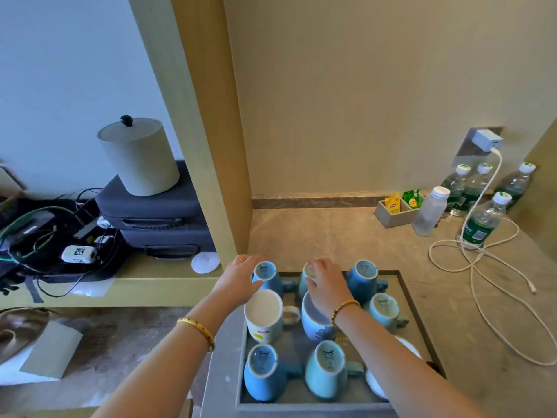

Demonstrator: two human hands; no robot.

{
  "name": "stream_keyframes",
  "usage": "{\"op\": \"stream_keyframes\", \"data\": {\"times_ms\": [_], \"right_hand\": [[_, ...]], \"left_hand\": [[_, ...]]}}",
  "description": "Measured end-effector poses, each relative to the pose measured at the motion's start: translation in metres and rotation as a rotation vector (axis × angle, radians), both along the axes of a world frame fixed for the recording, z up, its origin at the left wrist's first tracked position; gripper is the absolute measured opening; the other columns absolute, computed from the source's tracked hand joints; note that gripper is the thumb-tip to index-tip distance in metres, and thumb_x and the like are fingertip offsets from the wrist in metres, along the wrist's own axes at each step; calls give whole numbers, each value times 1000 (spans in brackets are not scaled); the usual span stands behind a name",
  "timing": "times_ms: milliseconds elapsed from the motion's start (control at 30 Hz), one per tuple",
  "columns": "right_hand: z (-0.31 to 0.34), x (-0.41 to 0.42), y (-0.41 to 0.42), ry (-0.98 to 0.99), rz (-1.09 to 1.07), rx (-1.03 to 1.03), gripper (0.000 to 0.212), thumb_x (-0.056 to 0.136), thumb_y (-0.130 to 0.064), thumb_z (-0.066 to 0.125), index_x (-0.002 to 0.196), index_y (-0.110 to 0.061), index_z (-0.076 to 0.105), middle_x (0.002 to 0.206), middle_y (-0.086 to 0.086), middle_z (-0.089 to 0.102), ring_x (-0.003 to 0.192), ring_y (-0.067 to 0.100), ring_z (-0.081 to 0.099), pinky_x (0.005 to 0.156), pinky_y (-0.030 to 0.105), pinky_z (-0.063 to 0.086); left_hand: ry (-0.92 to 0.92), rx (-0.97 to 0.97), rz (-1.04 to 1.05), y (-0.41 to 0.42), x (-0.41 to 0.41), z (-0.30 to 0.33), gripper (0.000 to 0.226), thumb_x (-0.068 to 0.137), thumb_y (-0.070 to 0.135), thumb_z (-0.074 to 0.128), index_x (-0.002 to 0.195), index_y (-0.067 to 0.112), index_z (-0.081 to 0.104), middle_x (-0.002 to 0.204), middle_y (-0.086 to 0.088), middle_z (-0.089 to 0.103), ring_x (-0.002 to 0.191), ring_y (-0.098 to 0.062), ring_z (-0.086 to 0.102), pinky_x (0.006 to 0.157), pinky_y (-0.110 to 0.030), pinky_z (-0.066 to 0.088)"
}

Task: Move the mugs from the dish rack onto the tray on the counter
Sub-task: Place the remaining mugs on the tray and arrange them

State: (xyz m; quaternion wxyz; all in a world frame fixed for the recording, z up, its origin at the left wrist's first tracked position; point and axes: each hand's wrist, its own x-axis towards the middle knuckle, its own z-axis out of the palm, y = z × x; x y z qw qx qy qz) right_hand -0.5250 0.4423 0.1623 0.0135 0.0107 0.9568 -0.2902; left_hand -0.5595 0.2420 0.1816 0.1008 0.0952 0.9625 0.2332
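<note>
Head view shows me both hands over the far row of the grey tray on the counter; my left hand curls around the upturned blue mug at the far left corner, gripping it; my right hand grasps the teal mug beside it from above; more mugs stand inverted across the tray, a white mug upright among them; water bottles and a white cable sit well apart to the right
</note>
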Motion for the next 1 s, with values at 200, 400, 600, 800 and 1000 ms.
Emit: {"op": "stream_keyframes", "data": {"times_ms": [200,400,600,800,1000], "right_hand": [[-6,-23,-17,-208,-13,307,47,96,-31,43,138,-14,34,140,9,37,131,28,33,107,36,32],[-12,-33,-32,-6,28,266,30,87,0,43,112,-9,56,121,8,53,116,25,46,95,32,42],[-30,-54,-57,-572,-2,-58,25,90,-1,42,68,-4,52,83,15,56,88,23,51,73,25,33],[-34,-55,-59,-545,69,-56,46,90,-8,50,60,-32,24,85,-1,42,90,14,36,78,26,31],[-27,-58,-58,-556,98,-103,21,88,-8,53,90,-25,39,98,1,41,91,16,37,85,32,40]], "left_hand": [[-121,-100,-197,4,-41,-10,52,85,28,64,132,17,45,135,-6,49,120,-22,48,98,-31,40],[-204,-159,-320,14,-55,-25,59,84,21,63,138,19,38,142,-7,43,127,-25,42,105,-36,36],[-168,-164,-313,14,-58,-29,59,84,23,63,138,17,41,136,-8,49,123,-25,47,102,-35,39],[-115,-149,-238,16,-57,-31,56,81,27,66,133,19,48,126,-6,56,114,-23,53,93,-33,46],[-95,-138,-81,24,-50,-35,39,78,31,68,111,15,57,109,-9,58,91,-24,60,70,-31,48]]}}
